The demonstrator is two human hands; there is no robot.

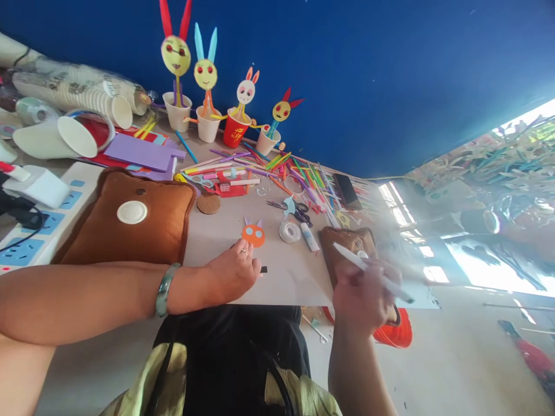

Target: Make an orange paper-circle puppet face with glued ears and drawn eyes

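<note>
My left hand (234,271) is closed at the lower edge of an orange paper animal face (254,236), which has pale blue eyes and purple ears. A small black piece (264,269) sticks out beside that hand; its kind is unclear. My right hand (362,292), slightly blurred, grips a white marker pen (349,256) above a brown cushion (336,245) at the table's right. A roll of clear tape (289,230), a white glue bottle (309,237) and black-handled scissors (302,214) lie between the hands.
Several paper-faced figures in cups (208,124) line the blue wall. Coloured sticks and pens (277,164) are scattered behind. A larger brown cushion (130,231), a power strip (47,222) and paper cups (54,138) fill the left. A phone (347,192) lies back right.
</note>
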